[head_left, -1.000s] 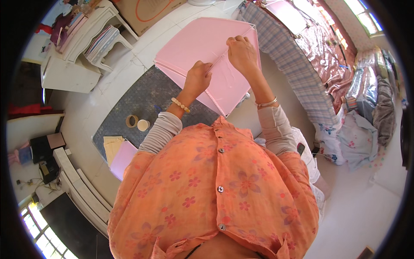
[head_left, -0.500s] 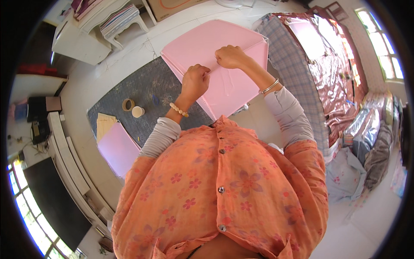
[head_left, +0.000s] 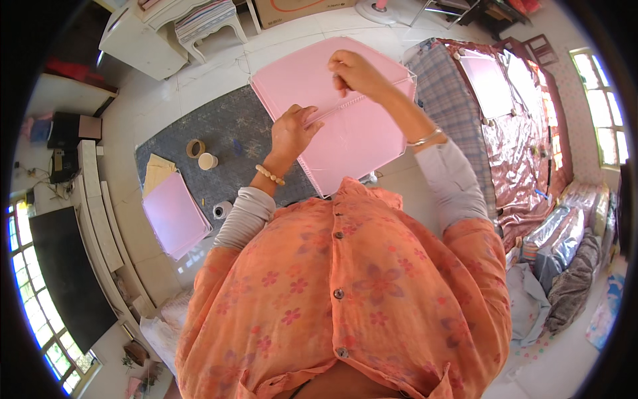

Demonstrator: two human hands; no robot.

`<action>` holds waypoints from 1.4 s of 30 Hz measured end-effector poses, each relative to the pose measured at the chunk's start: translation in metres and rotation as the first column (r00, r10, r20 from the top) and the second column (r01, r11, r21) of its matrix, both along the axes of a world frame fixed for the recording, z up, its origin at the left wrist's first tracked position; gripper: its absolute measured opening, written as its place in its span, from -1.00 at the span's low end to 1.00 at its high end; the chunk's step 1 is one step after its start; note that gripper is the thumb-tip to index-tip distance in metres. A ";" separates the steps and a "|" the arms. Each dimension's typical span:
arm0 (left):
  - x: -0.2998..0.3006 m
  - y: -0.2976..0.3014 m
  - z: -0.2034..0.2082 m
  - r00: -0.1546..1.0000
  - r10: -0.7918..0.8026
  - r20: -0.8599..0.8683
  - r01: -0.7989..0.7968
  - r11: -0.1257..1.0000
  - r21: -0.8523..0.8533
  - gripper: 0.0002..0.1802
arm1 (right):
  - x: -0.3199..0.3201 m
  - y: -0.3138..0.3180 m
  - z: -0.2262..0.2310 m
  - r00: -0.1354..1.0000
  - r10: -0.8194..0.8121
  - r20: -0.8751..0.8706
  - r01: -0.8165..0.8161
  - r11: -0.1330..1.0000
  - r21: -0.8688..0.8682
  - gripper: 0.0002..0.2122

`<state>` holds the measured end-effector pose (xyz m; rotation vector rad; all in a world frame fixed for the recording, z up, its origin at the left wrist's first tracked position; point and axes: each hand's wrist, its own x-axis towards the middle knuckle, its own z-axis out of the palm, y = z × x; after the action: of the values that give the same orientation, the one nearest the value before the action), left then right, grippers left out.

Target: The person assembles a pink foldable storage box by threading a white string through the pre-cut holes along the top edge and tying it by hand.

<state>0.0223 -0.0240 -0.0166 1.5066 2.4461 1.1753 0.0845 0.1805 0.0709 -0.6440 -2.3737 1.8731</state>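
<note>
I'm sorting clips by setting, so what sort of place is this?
Probably a room in a home, doubling as a workspace: white furniture and draped plaid cloth look domestic, while a dark work surface has a pink panel partly over it and pink sheets at its edge.

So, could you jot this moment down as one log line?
left fingers: spread at ridged strip, contact unclear | right fingers: over pink panel, grip unclear | nearby: tape roll on dark surface
</note>
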 end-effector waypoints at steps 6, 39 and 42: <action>-0.005 0.004 0.003 0.997 0.016 0.080 -0.012 0.998 -0.059 -0.79 | 0.087 0.012 0.189 0.765 -0.039 -0.643 0.358 0.855 0.375 -0.84; -0.015 0.021 0.003 0.997 0.015 0.070 -0.014 1.000 -0.009 -0.77 | 0.064 -0.057 -0.091 0.975 -0.111 -0.193 0.200 0.818 0.539 -0.76; -0.010 0.021 0.001 0.999 -0.011 0.049 0.008 0.999 0.044 -0.79 | 0.063 -0.058 -0.097 0.965 -0.146 -0.216 0.245 0.790 0.562 -0.78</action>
<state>0.0119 -0.0025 -0.0154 1.4795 2.3945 1.2565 0.1472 0.1229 -0.0265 -0.6090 -2.4599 0.9701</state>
